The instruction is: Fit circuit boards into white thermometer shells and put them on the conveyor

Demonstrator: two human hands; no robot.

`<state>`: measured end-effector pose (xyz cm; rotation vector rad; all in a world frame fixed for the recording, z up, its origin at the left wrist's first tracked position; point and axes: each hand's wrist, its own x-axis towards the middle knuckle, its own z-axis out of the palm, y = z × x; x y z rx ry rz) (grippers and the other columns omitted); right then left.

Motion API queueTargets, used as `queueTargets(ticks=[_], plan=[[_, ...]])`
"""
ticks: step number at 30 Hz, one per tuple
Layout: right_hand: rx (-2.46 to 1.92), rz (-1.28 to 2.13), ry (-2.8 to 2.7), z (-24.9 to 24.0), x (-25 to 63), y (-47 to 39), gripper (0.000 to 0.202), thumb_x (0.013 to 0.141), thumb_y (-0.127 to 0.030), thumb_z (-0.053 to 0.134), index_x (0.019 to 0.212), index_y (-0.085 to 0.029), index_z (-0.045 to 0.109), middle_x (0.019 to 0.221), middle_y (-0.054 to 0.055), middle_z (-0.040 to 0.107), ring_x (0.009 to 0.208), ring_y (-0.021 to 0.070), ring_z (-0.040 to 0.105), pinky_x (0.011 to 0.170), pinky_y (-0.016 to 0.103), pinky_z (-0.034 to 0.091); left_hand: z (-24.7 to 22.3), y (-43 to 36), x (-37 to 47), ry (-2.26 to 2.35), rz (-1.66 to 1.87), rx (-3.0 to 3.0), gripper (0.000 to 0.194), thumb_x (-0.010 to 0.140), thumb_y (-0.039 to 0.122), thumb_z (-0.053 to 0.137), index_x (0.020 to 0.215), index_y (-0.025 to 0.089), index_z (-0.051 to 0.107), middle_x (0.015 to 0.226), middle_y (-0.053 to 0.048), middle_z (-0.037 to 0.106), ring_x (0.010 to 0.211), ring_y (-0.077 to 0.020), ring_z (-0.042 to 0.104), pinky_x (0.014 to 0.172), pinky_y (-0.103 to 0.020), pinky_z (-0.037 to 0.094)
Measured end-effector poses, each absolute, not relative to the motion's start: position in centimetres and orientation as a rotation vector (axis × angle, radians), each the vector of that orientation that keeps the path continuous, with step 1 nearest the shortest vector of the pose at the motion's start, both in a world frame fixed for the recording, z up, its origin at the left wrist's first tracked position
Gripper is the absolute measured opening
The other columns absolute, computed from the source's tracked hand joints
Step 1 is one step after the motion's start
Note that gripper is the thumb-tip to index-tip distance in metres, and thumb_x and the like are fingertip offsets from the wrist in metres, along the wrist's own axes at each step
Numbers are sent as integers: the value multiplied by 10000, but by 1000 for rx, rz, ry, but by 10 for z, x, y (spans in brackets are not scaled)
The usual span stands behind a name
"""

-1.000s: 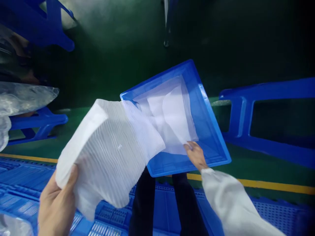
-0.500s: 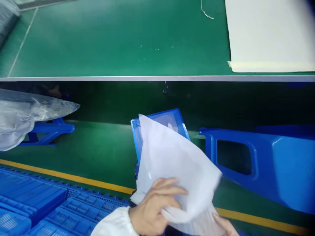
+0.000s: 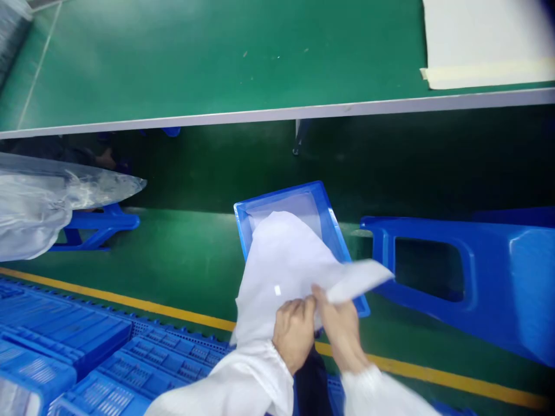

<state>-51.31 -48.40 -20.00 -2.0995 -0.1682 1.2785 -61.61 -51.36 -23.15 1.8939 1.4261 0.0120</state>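
Note:
A thin white sheet, soft and slightly shiny, spreads over the middle of a blue bin; whether it is paper, film or a bag I cannot tell. My left hand is closed on its near edge, knuckles up. Close beside it, my right hand pinches the gathered edge, and a folded flap of the sheet sticks out to the right above that hand. Past the sheet's far end, pale translucent material shows inside the bin.
A green worktable crosses the top, with a taped white sheet at right. A blue stool lies to the right. Blue crates fill the lower left, and a filled clear plastic bag hangs over another blue stool.
My hands have come together at the sheet's near edge, the right moving up and left. The loose sheet is now lower and bunched, with more of the bin showing. The view has tilted slightly.

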Motion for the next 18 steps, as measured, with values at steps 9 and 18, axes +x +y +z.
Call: queueTargets(ticks=[9, 18], plan=[[-1134, 1709, -308, -143, -500, -445, 652, 581, -426, 928, 1172, -259, 709, 1259, 58, 709, 1189, 321, 646, 1041, 488, 522, -151, -452, -696, 1507, 983, 2472, 505, 833, -1, 545, 1286, 215, 598, 1241, -74, 711, 1326, -269, 552, 1129, -443, 409], [-2333, 1351, -259, -385, -449, -514, 358, 886, -384, 672, 1109, -104, 673, 1091, 143, 730, 1075, 302, 680, 960, 483, 536, -340, -486, -638, 1060, -359, 2267, 503, 804, 295, 724, 1280, 164, 624, 1414, -121, 597, 1359, -294, 520, 1138, -466, 428]])
